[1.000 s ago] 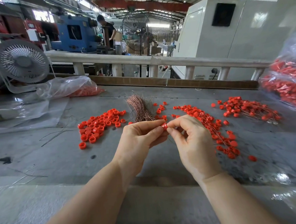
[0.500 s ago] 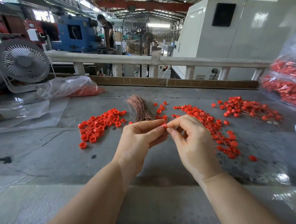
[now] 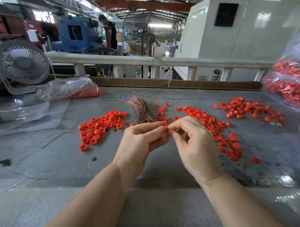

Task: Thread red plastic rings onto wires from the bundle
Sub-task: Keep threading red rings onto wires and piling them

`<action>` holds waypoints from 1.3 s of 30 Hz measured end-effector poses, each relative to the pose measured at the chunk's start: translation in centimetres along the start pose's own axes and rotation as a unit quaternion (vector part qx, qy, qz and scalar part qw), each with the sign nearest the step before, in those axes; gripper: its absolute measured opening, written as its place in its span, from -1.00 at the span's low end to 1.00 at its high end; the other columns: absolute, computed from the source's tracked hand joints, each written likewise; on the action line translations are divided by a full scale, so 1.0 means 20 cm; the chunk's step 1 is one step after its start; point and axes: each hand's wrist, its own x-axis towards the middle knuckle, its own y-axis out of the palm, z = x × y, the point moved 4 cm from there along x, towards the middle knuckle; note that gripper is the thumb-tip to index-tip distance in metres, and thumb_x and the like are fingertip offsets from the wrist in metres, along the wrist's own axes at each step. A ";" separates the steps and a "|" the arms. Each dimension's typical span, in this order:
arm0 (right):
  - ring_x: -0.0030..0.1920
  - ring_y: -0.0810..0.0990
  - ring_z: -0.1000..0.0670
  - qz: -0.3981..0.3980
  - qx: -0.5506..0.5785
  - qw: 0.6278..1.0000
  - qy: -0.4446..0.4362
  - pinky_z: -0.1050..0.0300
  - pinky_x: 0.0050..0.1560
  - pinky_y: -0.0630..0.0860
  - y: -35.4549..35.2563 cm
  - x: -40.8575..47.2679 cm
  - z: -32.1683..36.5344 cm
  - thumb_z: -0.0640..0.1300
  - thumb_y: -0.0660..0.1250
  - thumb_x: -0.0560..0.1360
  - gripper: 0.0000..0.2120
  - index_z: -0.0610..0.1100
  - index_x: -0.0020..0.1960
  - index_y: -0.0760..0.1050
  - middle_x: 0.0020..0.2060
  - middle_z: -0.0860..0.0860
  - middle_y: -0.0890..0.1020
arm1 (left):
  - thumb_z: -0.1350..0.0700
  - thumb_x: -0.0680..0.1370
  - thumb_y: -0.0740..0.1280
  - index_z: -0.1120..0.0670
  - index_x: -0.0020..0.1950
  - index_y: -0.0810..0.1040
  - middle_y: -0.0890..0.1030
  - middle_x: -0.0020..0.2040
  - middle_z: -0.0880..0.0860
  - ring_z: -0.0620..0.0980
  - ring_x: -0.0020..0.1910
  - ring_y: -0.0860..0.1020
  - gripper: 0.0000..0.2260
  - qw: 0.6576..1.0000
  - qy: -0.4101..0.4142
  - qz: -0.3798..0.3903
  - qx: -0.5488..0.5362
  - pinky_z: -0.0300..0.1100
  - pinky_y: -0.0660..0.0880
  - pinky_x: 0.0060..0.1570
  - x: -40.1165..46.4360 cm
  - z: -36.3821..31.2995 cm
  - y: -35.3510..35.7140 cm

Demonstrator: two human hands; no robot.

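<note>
My left hand (image 3: 144, 141) and my right hand (image 3: 193, 142) meet above the grey table, fingertips together. Between them sits one red plastic ring (image 3: 166, 126), pinched by my left thumb and forefinger. My right fingertips pinch a thin dark wire (image 3: 172, 140) at the ring; most of the wire is hidden. Just beyond my hands lies the coppery wire bundle (image 3: 142, 109). A pile of loose red rings (image 3: 101, 127) lies to the left. Rings threaded on wires (image 3: 216, 126) spread to the right, with a second heap (image 3: 250, 109) farther right.
A clear bag of red rings (image 3: 77, 90) and a white desk fan (image 3: 22, 63) stand at the back left. A large bag of red parts (image 3: 291, 87) bulges in at the right edge. Loose dark wires (image 3: 59, 136) lie left. A white rail (image 3: 142, 61) runs behind the table.
Both hands have stayed in place with fingertips together at the ring. My right fingers have shifted slightly at the ring; nothing was let go.
</note>
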 end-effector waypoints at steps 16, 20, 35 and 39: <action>-0.22 0.46 0.09 0.006 0.028 0.999 0.025 0.26 -0.15 0.41 0.00 0.00 0.00 -0.32 0.38 0.41 -0.95 -0.21 -0.20 0.56 -0.27 0.03 0.55 | 0.27 0.24 0.38 0.15 -0.26 0.69 0.68 -0.27 0.13 -0.04 -0.30 0.65 -0.86 1.000 -0.005 0.008 -0.026 -0.27 0.59 -0.24 0.00 0.01 0.00; -0.22 0.46 0.12 0.009 0.038 0.999 0.036 0.26 -0.14 0.41 0.01 0.00 -0.01 -0.33 0.39 0.41 -0.93 -0.19 -0.20 0.56 -0.27 0.05 0.55 | 0.26 0.24 0.38 0.13 -0.29 0.69 0.68 -0.29 0.11 -0.06 -0.31 0.64 -0.87 1.000 0.000 0.013 -0.026 -0.28 0.58 -0.25 0.00 0.01 0.00; -0.23 0.45 0.10 -0.003 0.024 1.000 0.019 0.28 -0.17 0.38 0.00 0.00 0.00 -0.30 0.37 0.40 -0.96 -0.22 -0.22 0.55 -0.28 0.03 0.54 | 0.31 0.34 0.38 0.13 -0.18 0.66 0.68 -0.24 0.10 -0.06 -0.23 0.65 -0.86 0.998 0.056 0.010 0.005 -0.28 0.58 -0.21 0.00 0.00 0.00; -0.23 0.47 0.07 0.001 0.033 0.999 0.019 0.26 -0.17 0.39 0.00 0.01 -0.01 -0.31 0.37 0.40 -0.96 -0.23 -0.23 0.55 -0.28 0.01 0.54 | 0.33 0.38 0.36 0.14 -0.15 0.65 0.69 -0.24 0.09 -0.06 -0.22 0.65 -0.86 0.998 0.061 0.012 0.019 -0.28 0.57 -0.19 0.00 0.00 0.00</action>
